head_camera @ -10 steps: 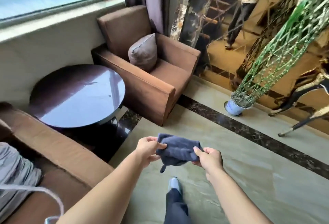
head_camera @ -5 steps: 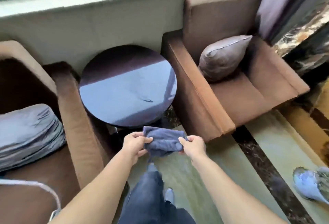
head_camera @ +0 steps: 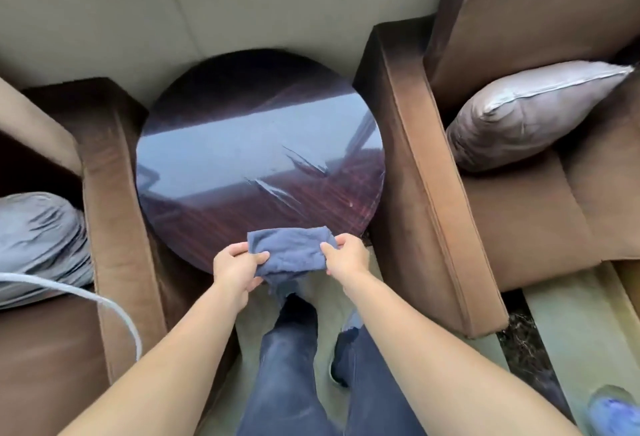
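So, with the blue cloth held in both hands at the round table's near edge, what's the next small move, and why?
Probably lower the cloth flat onto the round table. The left hand and right hand pinch its two ends, bunched, over the near edge, and streaks mark the glossy top just beyond.

Cloth [head_camera: 291, 250]: soft, matt blue terry. Table [head_camera: 242, 144]: dark wood grain under a high-gloss finish (mirror-like reflections). Armchairs [head_camera: 519, 220]: matt brown velour. Cushions [head_camera: 530, 113]: grey fabric with slight sheen. Floor [head_camera: 568, 324]: smooth polished stone.
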The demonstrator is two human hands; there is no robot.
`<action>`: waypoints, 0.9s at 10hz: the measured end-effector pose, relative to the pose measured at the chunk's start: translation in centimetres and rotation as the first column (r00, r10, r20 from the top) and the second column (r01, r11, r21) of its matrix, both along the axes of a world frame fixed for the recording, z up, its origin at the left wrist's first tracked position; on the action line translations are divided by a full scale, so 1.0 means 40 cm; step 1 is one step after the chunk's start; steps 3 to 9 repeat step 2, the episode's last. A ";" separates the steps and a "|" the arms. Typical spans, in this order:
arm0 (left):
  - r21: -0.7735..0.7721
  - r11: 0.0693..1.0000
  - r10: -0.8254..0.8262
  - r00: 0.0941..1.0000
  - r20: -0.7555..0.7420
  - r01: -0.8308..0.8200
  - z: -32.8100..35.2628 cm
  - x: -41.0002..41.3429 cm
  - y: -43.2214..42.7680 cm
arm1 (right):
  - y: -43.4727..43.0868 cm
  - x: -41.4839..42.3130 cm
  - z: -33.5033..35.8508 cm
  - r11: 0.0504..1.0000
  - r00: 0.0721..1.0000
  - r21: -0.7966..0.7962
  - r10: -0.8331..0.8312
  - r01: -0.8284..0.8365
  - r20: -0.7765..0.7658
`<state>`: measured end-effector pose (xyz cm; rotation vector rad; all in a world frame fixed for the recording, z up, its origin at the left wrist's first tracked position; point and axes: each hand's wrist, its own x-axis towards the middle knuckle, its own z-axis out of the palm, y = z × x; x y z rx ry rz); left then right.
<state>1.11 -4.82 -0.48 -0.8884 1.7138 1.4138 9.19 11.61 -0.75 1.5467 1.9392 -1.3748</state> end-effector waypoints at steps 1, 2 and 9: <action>-0.057 0.998 0.031 1.000 -0.005 -0.031 -0.007 -0.037 0.028 | 0.046 -0.033 -0.021 0.979 0.973 -0.058 0.203 -0.198 0.111; -0.157 0.987 0.043 0.999 0.014 -0.040 0.016 -0.041 0.046 | 0.094 -0.030 -0.026 0.953 0.940 -0.071 0.302 -0.294 0.158; -0.157 0.987 0.043 0.999 0.014 -0.040 0.016 -0.041 0.046 | 0.094 -0.030 -0.026 0.953 0.940 -0.071 0.302 -0.294 0.158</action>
